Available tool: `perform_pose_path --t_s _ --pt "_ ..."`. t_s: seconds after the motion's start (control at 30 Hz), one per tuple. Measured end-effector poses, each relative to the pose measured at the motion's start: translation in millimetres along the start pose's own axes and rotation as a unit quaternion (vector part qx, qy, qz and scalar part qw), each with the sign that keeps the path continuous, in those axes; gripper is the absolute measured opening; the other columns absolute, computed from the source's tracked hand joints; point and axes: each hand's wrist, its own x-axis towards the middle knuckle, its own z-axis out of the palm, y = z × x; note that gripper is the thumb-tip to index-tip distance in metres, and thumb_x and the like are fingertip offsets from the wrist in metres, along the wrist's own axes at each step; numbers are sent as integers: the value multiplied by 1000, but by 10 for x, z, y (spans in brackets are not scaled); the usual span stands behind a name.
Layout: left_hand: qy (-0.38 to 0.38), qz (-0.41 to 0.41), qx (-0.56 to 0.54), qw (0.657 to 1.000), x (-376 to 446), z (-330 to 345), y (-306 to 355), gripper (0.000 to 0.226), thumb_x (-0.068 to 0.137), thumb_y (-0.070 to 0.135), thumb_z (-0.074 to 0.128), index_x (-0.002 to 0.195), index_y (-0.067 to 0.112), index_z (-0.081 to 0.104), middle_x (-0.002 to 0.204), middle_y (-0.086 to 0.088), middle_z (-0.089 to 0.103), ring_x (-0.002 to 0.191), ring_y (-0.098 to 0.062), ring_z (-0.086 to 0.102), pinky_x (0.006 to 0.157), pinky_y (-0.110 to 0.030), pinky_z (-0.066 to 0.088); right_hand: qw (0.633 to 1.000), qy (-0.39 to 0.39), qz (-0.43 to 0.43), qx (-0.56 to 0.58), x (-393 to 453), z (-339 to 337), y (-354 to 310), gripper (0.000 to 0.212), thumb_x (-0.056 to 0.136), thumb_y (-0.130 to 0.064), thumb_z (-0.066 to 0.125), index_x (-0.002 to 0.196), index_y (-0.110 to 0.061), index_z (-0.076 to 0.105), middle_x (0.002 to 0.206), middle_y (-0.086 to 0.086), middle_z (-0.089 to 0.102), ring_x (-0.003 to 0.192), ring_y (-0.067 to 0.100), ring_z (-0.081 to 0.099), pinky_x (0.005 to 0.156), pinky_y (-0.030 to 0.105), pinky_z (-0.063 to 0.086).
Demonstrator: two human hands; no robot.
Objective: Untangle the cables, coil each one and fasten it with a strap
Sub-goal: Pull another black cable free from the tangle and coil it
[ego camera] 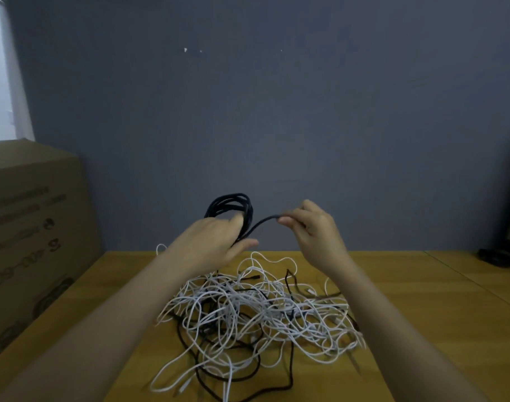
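Note:
A black cable coil [232, 206] of several loops is held up above the table by my left hand [216, 242], with thumb and fingers around its lower part. From the coil a free stretch of the same black cable arcs to the right, where my right hand [311, 227] pinches it between thumb and fingertips. Below both hands lies a tangle of white and dark cables [253, 311] spread over the wooden table [422, 314]. I see no strap.
A large cardboard box [30, 227] stands on the left of the table. A dark object with a round base [500, 256] sits at the far right edge. A grey wall rises right behind the table.

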Motion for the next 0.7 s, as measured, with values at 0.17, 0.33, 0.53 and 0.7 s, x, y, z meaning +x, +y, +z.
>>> perform_pose_path --t_s 0.17,0.33,0.53,0.7 --pt "70 -38 96 992 194 -70 -151 46 95 55 34 91 11 45 52 7 33 46 -16 39 41 -24 22 999 22 49 5 2 57 -104 18 93 -28 61 94 -15 73 65 -7 63 57 11 55 55 30 44" --pt "117 -53 134 983 498 -177 -293 59 93 54 42 105 -2 52 62 -5 58 55 -24 56 47 -27 28 900 -209 271 269 340 -52 -148 26 99 -29 49 85 -14 66 51 -2 47 38 7 33 42 22 27" --pt "111 -56 35 992 684 -180 -344 47 91 55 44 91 8 45 56 4 47 47 -16 46 42 -23 22 750 -274 317 512 353 -178 -19 21 89 -34 53 92 -14 60 47 -6 39 36 5 22 37 17 17" --pt "101 -101 -43 989 764 -163 -265 41 96 53 38 71 22 26 56 1 42 43 -15 41 42 -27 28 947 -87 224 215 268 -267 216 8 92 -18 62 92 -11 66 66 0 64 52 12 54 51 27 46"
